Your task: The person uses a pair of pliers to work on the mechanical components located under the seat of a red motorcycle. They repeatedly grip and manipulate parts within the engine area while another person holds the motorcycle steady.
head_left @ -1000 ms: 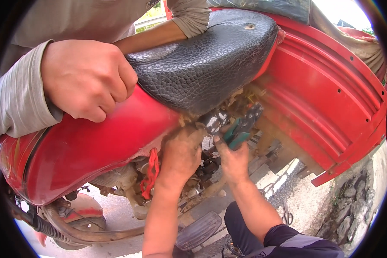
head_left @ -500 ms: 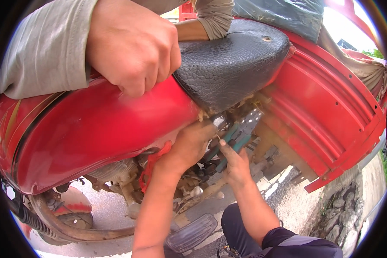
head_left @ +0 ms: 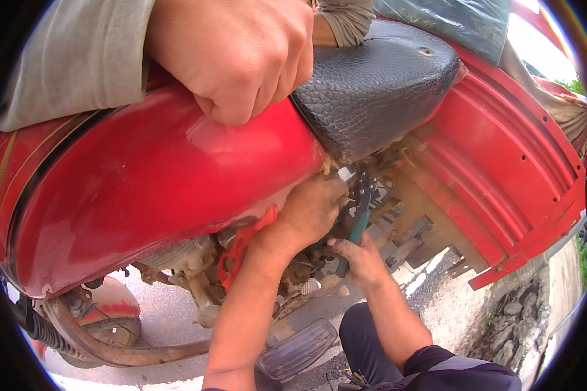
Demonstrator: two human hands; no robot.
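Well, all the action is just under the seat [head_left: 385, 85], by its lower edge. The right hand [head_left: 359, 257] has the pliers [head_left: 359, 225] below the seat, fingers wrapped round the teal handle and the metal nose pointing up toward the seat's underside. Is that nose biting on anything? Can't tell from here; the parts [head_left: 381, 189] around it are too dark and crowded.

Here's the left hand [head_left: 312, 207], just beside the pliers, below the seat and a touch left of its bottom corner, its back to us and its fingers curled in. A thin pale tip [head_left: 350, 200] shows at those fingers, a wire perhaps; whether they're pinching it, I can't say.

My read: it's the fiddly stage, one hand steadying something small while the other lines the tool up to it. The next move, I'd judge, calls for a still left hand, the nose set square, and a squeeze well clear of the fingertips.

Left of the seat there's the red tank [head_left: 163, 176], a co-worker's fist [head_left: 241, 62] over it; below and left of the seat, a red strap [head_left: 231, 254] hangs close by the left forearm, one to keep clear of.
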